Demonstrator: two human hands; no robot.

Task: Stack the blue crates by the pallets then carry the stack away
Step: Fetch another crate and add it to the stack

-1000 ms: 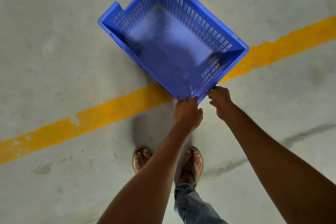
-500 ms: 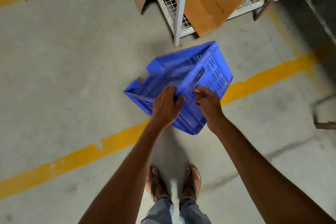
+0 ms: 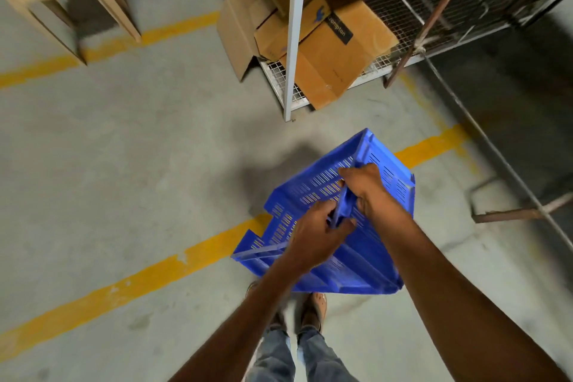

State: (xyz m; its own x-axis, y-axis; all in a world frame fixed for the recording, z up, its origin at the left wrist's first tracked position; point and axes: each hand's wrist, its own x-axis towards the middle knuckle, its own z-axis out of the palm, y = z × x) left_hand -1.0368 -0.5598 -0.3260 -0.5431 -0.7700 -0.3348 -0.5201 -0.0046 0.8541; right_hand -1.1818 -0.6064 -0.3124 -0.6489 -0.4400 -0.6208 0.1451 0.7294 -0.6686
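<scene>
The floor (image 3: 130, 164) to my left is open; a wire rack (image 3: 310, 71) stands ahead. My left hand (image 3: 313, 236) and right hand (image 3: 366, 189) both clasp the rim of the blue crate (image 3: 356, 257), tilted above the yellow line (image 3: 139, 282).

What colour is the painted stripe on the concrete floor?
Yellow. The painted stripe shows best in the head view, running slantwise under the blue plastic crate.
</scene>
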